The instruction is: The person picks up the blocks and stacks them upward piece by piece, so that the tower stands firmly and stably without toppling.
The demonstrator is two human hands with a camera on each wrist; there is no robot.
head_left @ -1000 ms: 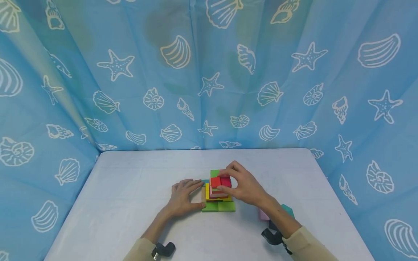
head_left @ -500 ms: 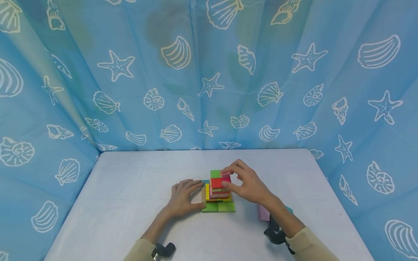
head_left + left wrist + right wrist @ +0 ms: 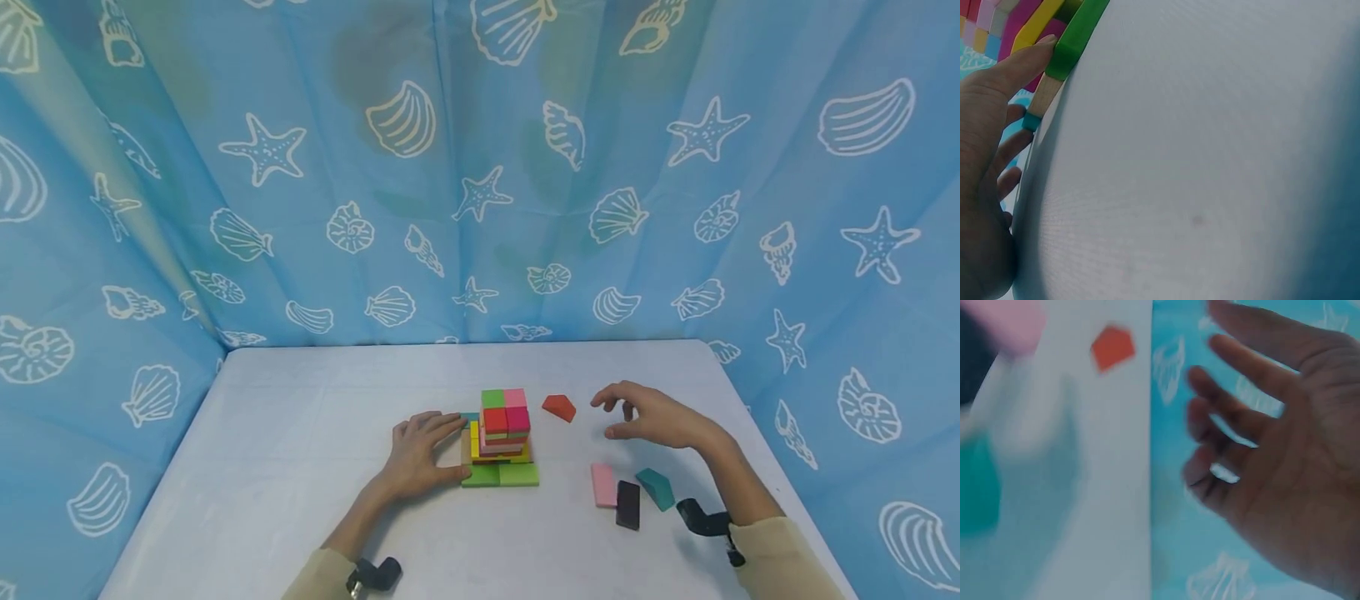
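A tower of coloured blocks [image 3: 504,421] stands at the middle of the white table, on a wider base of green, yellow, teal and bare-wood blocks. Green, pink, red and magenta blocks show at its top. My left hand [image 3: 426,457] rests at the base's left side. Its thumb touches the green block [image 3: 1075,44] in front, and a fingertip lies by the teal block [image 3: 1031,121] at the back. Over the table's right part hovers my right hand [image 3: 656,417], holding nothing, fingers loosely bent. A red five-sided block [image 3: 559,407] lies between it and the tower.
Near the right forearm lie a pink block [image 3: 603,485], a black block [image 3: 628,505] and a teal five-sided block [image 3: 656,488]. The white table [image 3: 315,417] ends at a blue shell-print curtain [image 3: 450,167] behind and at the sides.
The right hand has let go of a magenta block at the tower's top and moved right, away from it. This uncovers the red five-sided block. The left hand has stayed put.
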